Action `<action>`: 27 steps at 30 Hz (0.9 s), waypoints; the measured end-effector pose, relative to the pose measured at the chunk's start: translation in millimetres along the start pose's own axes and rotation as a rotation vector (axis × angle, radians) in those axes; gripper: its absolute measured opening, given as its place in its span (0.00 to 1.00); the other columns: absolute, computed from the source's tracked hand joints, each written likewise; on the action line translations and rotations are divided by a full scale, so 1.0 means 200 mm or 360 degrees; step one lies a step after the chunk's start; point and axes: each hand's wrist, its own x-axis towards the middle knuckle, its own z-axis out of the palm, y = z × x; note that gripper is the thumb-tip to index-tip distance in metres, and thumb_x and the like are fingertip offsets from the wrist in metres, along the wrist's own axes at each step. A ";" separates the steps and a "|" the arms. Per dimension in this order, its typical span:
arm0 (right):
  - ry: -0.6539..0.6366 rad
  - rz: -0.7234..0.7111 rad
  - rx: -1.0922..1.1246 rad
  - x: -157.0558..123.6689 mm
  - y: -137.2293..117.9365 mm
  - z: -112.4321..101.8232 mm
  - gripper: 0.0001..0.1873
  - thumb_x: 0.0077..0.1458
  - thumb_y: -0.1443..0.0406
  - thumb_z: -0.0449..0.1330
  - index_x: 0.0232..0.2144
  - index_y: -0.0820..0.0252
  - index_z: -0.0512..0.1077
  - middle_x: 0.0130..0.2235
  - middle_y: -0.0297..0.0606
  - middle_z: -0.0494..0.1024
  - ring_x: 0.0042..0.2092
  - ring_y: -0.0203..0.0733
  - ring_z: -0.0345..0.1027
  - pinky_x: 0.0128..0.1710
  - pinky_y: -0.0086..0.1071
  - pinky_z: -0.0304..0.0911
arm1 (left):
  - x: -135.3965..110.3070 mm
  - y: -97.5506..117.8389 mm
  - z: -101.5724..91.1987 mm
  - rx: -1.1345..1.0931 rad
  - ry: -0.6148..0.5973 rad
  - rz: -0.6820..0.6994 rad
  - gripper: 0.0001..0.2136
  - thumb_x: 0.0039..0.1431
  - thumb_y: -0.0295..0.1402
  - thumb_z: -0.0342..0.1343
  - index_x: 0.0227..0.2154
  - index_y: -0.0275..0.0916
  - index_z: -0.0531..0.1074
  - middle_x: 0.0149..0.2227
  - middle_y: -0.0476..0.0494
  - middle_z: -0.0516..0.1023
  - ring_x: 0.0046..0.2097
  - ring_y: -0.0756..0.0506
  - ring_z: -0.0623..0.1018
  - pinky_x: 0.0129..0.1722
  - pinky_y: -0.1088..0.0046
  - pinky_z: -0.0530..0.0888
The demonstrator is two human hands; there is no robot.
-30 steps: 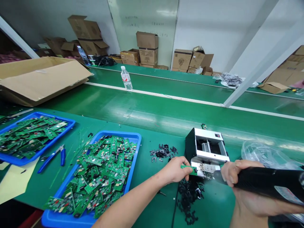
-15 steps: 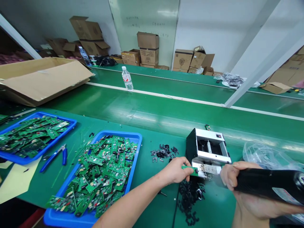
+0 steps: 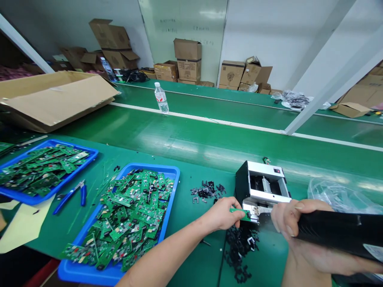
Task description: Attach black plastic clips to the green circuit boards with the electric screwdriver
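Note:
My left hand (image 3: 223,214) pinches one end of a small green circuit board (image 3: 246,215) between thumb and fingers. The board's far end rests at the metal front plate of a black-and-silver screw feeder (image 3: 243,184). My right hand (image 3: 311,257) is wrapped round a thick black electric screwdriver (image 3: 335,227), held almost level. Its front end points left toward the board; fingers and blur hide the tip. Small black plastic clips (image 3: 206,191) lie left of the feeder, and a larger heap of black clips (image 3: 237,249) lies below it.
Two blue trays (image 3: 177,179) of circuit boards stand at left, with blue-handled cutters (image 3: 83,194) between them. A large carton (image 3: 56,103) and a water bottle (image 3: 161,99) stand farther back. Clear plastic bags (image 3: 332,195) lie right of the feeder.
My right hand has moved slightly left with the screwdriver, closer to the board and over part of the feeder's front plate. The left hand keeps its pinch on the board.

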 end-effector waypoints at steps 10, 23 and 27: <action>0.0128 0.0211 0.0000 0.04 0.01 0.07 0.48 0.32 0.23 0.43 0.29 0.55 0.76 0.13 0.30 0.64 0.13 0.38 0.54 0.14 0.33 0.51 | 0.00 0.00 0.00 -0.0045 -0.0021 -0.0011 0.09 0.54 0.37 0.55 0.34 0.37 0.73 0.23 0.51 0.77 0.24 0.51 0.69 0.30 0.77 0.65; -0.0341 0.0104 0.0048 0.04 0.05 0.01 0.45 0.39 0.26 0.47 0.40 0.49 0.79 0.15 0.31 0.68 0.14 0.38 0.58 0.12 0.31 0.53 | -0.01 0.01 0.00 -0.0042 0.0001 -0.0012 0.08 0.53 0.36 0.55 0.33 0.38 0.72 0.22 0.51 0.76 0.27 0.50 0.71 0.32 0.76 0.66; -0.0315 0.0077 0.0069 0.04 0.03 0.03 0.47 0.39 0.26 0.46 0.42 0.50 0.79 0.16 0.32 0.69 0.14 0.38 0.58 0.13 0.32 0.54 | -0.01 0.01 0.00 -0.0042 -0.0006 -0.0005 0.08 0.54 0.36 0.55 0.32 0.37 0.71 0.22 0.52 0.76 0.25 0.51 0.69 0.31 0.76 0.65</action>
